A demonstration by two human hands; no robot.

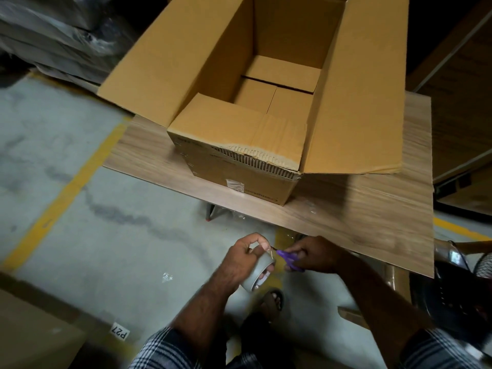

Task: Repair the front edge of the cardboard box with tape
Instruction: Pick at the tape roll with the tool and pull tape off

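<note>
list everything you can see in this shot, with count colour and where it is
cardboard box: one, tan, open, on the table, front edge torn with corrugation bare
table: one, wood grain, under the box
tape roll: one, grey, in the left hand below the table's near edge
scissors: one pair, purple handles, in the right hand, at the tape roll
floor label: one, white, reads P27, lower left
floor lines: yellow, on the grey concrete
wrapped goods: a stack, dark, top left
sandalled foot: one, below the hands
left hand: holds the tape roll
right hand: holds the scissors
</note>
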